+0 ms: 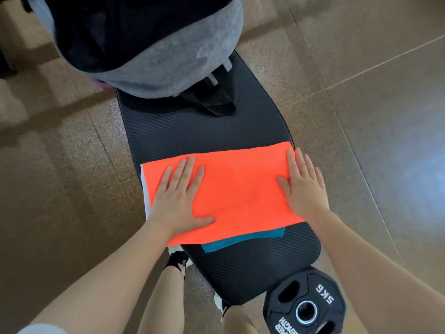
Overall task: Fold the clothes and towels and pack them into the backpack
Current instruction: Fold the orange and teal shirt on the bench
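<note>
An orange towel (237, 189) lies folded flat across a black padded bench (252, 261). My left hand (183, 196) presses on its left part with straight fingers. Flat on the towel's right edge rests my right hand (304, 186). Under the towel a teal folded cloth (231, 241) sticks out toward me, and a white cloth (145, 196) shows at the left edge. A grey and black backpack (149, 49) stands at the bench's far end, its black straps (216, 97) trailing on the pad.
A black 5 kg weight plate (305, 307) lies on the floor by the bench's near right corner. My feet in black socks (178, 260) stand left of the bench. Brown tiled floor (361, 92) surrounds it.
</note>
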{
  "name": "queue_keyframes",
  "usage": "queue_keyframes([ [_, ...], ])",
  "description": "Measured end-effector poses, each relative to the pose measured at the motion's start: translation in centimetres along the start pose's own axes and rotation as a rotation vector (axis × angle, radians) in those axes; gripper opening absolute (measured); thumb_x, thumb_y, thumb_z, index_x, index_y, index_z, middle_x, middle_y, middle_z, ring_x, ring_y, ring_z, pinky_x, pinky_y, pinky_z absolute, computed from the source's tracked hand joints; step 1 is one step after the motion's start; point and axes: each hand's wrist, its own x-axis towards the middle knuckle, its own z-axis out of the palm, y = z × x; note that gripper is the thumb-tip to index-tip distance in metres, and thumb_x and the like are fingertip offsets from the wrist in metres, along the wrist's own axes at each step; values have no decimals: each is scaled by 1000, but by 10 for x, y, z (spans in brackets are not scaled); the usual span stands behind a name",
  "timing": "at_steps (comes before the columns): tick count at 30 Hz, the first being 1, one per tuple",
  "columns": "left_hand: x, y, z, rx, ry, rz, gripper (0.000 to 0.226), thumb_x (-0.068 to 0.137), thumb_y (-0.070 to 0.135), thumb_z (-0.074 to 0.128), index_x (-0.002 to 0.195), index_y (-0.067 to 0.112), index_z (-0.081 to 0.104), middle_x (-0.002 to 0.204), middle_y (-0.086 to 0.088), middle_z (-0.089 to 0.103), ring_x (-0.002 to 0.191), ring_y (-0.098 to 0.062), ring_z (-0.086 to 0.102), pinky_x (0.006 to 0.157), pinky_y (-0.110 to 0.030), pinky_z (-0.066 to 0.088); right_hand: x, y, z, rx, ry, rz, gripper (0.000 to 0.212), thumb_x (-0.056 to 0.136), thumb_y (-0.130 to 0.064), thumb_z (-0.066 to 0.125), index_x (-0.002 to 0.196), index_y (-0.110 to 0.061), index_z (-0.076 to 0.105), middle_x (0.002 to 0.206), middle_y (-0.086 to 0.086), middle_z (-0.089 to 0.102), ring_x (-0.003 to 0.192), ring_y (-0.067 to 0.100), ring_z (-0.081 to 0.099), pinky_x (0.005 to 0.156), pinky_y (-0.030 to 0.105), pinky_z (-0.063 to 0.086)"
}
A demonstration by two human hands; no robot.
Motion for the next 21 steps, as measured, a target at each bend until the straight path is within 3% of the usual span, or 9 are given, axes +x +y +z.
queue_keyframes([
  [3,10,14,-10,-28,113,91,82,72,63,40,126,2,50,152,-12,24,138,-24,18,112,-43,4,7,-2,-21,-28,31,-73,67,95,-43,40,150,-26,5,159,4,-4,146,25,5,117,44,12],
  [5,24,29,-15,-65,237,221,50,80,43,42,109,5,56,148,-14,33,136,-26,24,110,-43,14,13,-21,-32,-4,167,-205,62,93,-39,47,148,-24,23,155,12,20,141,31,23,113,47,22],
  [6,32,37,-16,-69,267,296,44,81,38,43,109,6,53,146,-14,37,135,-26,26,110,-43,17,17,-32,-34,-9,214,-307,58,91,-38,47,145,-22,31,148,13,36,136,33,34,110,49,28],
  [8,43,48,-13,-38,253,426,54,80,42,43,123,8,44,144,-12,41,134,-25,27,112,-40,14,23,-49,-30,-33,219,-466,53,87,-34,43,138,-19,44,129,11,56,124,34,49,105,49,34],
  [11,44,45,-1,36,163,446,81,77,59,40,138,6,30,148,-11,34,137,-22,23,114,-36,6,33,-46,-26,-54,126,-502,51,85,-31,51,134,-17,50,124,9,58,122,32,49,110,49,25],
  [14,42,33,5,82,115,440,94,74,68,35,143,6,22,151,-9,21,138,-22,19,114,-35,2,42,-24,-35,-82,57,-426,59,78,-46,66,131,-23,50,123,3,52,123,27,41,113,40,14],
  [17,45,31,6,95,82,440,104,70,77,30,144,5,16,152,-7,13,144,-21,2,115,-36,0,43,-6,-37,78,11,-286,64,66,-58,69,117,-22,56,113,0,56,118,26,42,103,38,26],
  [21,43,33,7,102,66,422,108,67,80,30,146,9,9,154,-8,11,143,-17,-14,115,-37,0,26,5,-29,399,-9,-92,50,69,-41,77,107,-13,61,108,3,60,112,24,42,90,28,31],
])
